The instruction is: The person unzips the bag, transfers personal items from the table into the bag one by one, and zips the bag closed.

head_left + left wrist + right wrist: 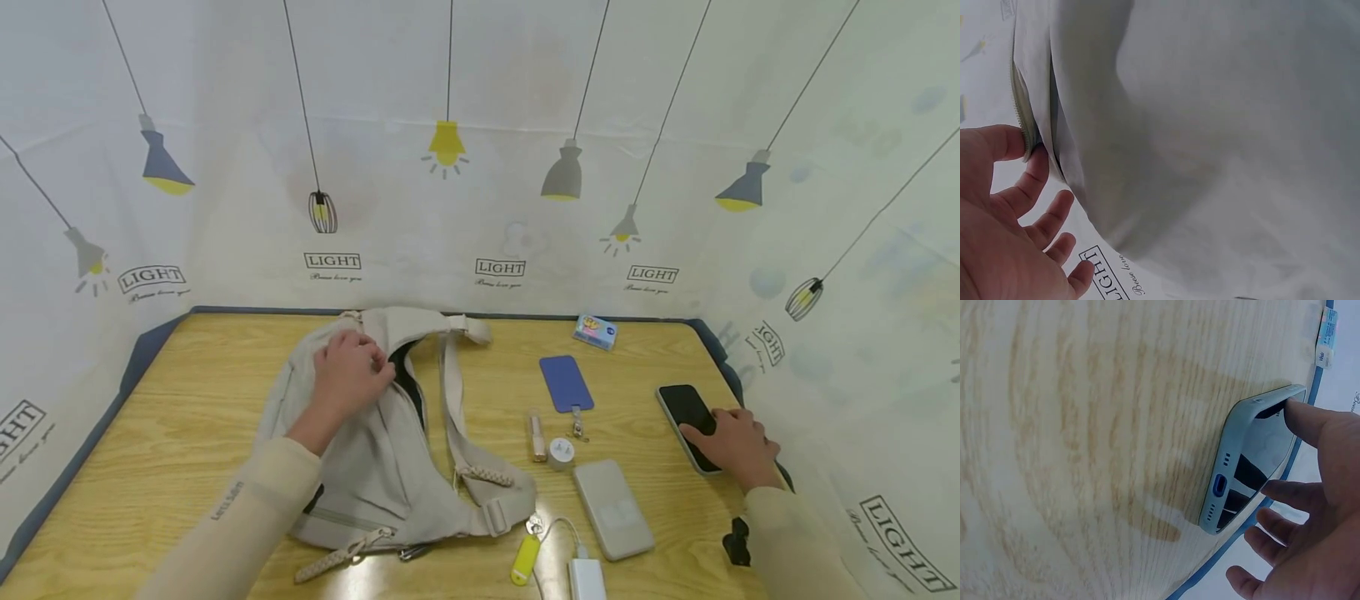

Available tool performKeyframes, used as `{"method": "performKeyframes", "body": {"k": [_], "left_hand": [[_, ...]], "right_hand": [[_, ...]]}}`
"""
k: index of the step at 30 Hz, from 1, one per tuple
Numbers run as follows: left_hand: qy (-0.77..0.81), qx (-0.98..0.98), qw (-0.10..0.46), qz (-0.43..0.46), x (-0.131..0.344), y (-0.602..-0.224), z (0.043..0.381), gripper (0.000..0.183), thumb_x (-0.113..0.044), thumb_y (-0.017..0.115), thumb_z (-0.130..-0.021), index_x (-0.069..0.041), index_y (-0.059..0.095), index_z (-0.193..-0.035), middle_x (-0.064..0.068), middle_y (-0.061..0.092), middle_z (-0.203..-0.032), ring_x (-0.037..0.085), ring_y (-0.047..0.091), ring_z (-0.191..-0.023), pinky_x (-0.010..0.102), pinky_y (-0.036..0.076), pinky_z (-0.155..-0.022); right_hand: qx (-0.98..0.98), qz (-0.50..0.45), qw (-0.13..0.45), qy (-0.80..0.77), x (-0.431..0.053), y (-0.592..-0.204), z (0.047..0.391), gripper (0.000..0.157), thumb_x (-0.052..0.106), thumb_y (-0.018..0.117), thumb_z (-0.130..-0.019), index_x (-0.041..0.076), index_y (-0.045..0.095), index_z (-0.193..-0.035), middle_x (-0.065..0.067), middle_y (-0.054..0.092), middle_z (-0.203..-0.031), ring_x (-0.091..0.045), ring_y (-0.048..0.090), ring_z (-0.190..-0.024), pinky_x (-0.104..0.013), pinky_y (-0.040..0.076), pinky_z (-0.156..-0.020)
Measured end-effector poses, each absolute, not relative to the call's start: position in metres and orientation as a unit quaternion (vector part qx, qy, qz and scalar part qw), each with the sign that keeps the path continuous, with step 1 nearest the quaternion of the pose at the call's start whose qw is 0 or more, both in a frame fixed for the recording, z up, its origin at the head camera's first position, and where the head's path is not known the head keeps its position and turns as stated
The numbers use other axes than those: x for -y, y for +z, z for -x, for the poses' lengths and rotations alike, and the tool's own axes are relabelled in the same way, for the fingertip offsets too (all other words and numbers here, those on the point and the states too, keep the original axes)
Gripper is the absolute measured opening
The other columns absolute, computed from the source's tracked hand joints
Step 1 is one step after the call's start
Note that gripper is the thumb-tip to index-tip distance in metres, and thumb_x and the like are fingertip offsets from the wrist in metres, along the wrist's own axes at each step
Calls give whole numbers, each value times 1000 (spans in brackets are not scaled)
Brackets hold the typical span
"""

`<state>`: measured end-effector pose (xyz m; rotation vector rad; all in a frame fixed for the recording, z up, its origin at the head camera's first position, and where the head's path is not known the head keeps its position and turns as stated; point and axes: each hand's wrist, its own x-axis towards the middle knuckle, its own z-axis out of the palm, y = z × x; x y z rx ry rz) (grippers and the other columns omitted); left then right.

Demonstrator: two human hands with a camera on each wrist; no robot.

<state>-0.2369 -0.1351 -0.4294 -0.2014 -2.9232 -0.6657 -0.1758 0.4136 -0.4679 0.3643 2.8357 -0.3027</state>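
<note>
A pale beige backpack (352, 475) lies on the wooden table, its dark opening partly parted. My left hand (348, 375) is over the top of the bag. In the left wrist view, the thumb and index finger pinch the zipper edge (1020, 115), while the other fingers spread loosely. At the right, a phone (686, 408) in a light case lies flat, screen up. My right hand (738, 446) reaches over it with loosely bent fingers. The right wrist view has the thumb and index finger (1291, 492) at opposite sides of the screen; firm contact is unclear.
Between bag and phone lie a blue card holder (566, 383), a small tube (537, 437), a round white container (560, 452), a power bank (613, 508), a yellow tag (526, 558) and a white charger (587, 579). A blue box (596, 331) sits behind; a black item (737, 542) is near the right sleeve.
</note>
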Motion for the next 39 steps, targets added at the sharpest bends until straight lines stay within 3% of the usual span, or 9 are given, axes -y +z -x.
{"method": "performKeyframes", "body": {"k": [13,21,25,33,37,39], "left_hand": [[-200,977,51,61,120,-439,235,27,-34,61,-90,-14,63,-70,14,58,-122,39,37,-131,63,27,-102],[-185,982,-16,28,115,-437,234,30,-34,56,-87,-16,64,-63,15,57,-129,38,33,-135,64,19,-108],[-207,977,-8,42,114,-434,232,34,-29,53,-88,-16,62,-58,13,57,-130,37,33,-135,64,16,-110],[-271,959,25,74,119,-429,232,30,-23,47,-91,-12,71,-78,13,56,-130,42,33,-133,67,16,-107],[-299,949,40,88,125,-428,233,30,-22,46,-94,-10,69,-79,12,55,-130,41,33,-133,66,16,-107],[-311,944,47,97,128,-426,233,30,-22,47,-95,-8,70,-83,12,55,-129,41,33,-133,66,16,-106]], "right_hand": [[-977,-129,138,-102,-413,-465,175,100,71,43,-89,-14,33,-141,-46,25,-136,-65,28,-120,-79,29,-87],[-971,-136,177,-89,-415,-464,178,112,80,43,-82,-20,39,-134,-49,24,-134,-68,27,-119,-79,29,-87],[-969,-138,186,-91,-415,-462,179,114,82,43,-80,-21,43,-128,-50,21,-136,-69,25,-120,-80,29,-87],[-970,-152,149,-116,-410,-462,181,101,80,54,-76,-18,55,-103,-52,14,-139,-69,26,-119,-79,29,-84],[-975,-154,113,-111,-404,-464,184,97,75,63,-73,-16,52,-102,-52,22,-132,-66,37,-109,-78,32,-82],[-978,-152,99,-106,-401,-465,184,98,72,65,-75,-17,48,-113,-49,24,-131,-63,39,-107,-77,33,-81]]}}
